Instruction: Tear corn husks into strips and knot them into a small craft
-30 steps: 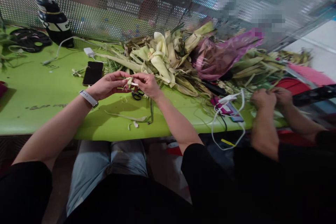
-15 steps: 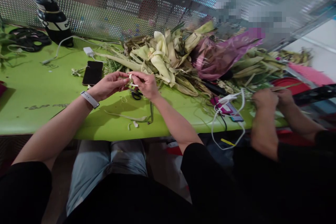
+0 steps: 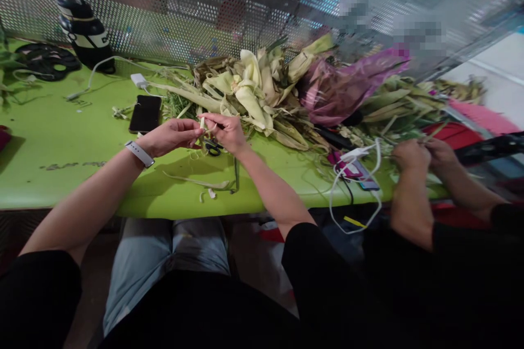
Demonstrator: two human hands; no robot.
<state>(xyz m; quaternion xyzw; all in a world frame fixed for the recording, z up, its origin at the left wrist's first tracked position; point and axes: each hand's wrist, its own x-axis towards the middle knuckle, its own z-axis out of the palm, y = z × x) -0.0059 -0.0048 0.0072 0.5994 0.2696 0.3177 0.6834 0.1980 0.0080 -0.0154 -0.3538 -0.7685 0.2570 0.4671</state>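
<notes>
Since half a second ago: the pale husk strip (image 3: 202, 122) has turned. Its white end stuck out sideways under the right fingers; now a short length stands up between the fingertips and a thin loop shows by the right thumb. Forearms about where they were.

Left to right on my feed: black openwork piece (image 3: 49, 62) flat on the green table (image 3: 94, 131), dark bottle (image 3: 88, 38) upright just beside it. Then white charger (image 3: 138, 80) on its cable, and a dark phone (image 3: 146, 113) lying behind my left wrist, which wears a white-strapped watch (image 3: 140, 154).

Left hand (image 3: 172, 135): thumb and index pinching the strip, other fingers curled under. Right hand (image 3: 228, 132): thumb and forefinger pinching the same strip from the other side. The strip is held above the table, over the scissors (image 3: 213, 147). Pale strands near those; can't tell if they hang or lie. Loose husk strip (image 3: 200, 181) on the table, nearer me.

Behind the hands, husk pile (image 3: 249, 92), touching the purple bag (image 3: 331, 90). Further right, tangled white cable (image 3: 355, 154); then a co-worker's hands (image 3: 411, 154), fingers curled, grip unclear.
</notes>
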